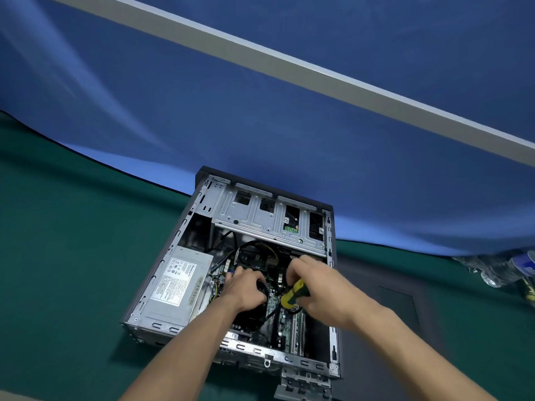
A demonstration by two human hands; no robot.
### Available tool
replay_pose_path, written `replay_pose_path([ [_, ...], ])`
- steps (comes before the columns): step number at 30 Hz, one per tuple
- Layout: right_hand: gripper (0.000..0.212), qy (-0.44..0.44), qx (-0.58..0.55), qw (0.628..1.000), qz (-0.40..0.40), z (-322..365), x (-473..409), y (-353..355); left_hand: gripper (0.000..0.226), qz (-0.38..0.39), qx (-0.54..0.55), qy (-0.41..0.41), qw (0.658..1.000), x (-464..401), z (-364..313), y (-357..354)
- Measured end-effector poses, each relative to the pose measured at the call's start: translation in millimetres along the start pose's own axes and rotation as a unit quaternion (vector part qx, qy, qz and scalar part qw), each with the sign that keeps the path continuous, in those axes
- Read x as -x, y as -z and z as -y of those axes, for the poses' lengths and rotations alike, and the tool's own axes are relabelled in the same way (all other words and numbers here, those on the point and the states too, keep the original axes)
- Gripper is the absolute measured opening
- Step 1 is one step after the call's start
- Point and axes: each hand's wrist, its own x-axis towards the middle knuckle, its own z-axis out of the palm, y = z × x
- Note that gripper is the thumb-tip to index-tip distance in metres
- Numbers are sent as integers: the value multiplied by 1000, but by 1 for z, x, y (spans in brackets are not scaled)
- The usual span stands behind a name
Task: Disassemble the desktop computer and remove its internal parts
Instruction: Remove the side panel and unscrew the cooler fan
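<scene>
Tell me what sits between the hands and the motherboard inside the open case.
Black cables cross over the motherboard right under both hands. The left hand grips a black part among them; the right hand holds a yellow-green screwdriver. The drive cage lies beyond them, the power supply to their left.

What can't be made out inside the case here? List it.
Head view only:
- Screwdriver tip: hidden under the right hand, so the screw it meets is unseen.
- What the left hand grips: its curled fingers cover a dark part.
- PSU label text: too small.
- Bottles at the right edge: blurred, cut off.
- Drives: hidden behind the drive cage.
</scene>
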Motion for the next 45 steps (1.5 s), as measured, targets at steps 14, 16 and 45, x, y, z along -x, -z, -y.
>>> replay_pose_path([
  [14,16,-101,-31,991,-78,2,-4,-7,41,-6,-11,-6,1000,-1,-2,0],
  [16,7,-89,-21,991,-93,-1,-5,-9,42,-4,-9,-5,1000,-1,-2,0],
  [45,14,-143,-130,938,-287,-32,4,-7,47,-3,-130,-42,991,1,-8,-6],
])
